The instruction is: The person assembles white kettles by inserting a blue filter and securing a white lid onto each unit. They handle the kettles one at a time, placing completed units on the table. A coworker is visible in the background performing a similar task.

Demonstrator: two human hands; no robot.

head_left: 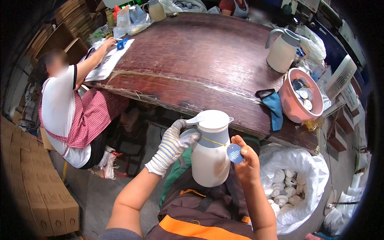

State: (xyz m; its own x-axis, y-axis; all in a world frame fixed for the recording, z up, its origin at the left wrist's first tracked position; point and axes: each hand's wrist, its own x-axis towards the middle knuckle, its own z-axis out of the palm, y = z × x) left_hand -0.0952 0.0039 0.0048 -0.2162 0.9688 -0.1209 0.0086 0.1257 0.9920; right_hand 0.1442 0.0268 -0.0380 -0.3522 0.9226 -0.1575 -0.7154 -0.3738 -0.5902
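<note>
Before the table's near edge (pixel 172 107), left hand (pixel 171 145) clasps jug (pixel 208 164); right hand (pixel 248 165), half-curled at tag (pixel 234 154), hold unclear.

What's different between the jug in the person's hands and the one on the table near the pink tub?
The held jug wears a white lid; the table jug shows none. The held jug has a blue tag on a yellow string; the table jug shows no tag. The gloved left hand grips the held jug, while the table jug stands on the table. Both have pale bodies and grey collars.
</note>
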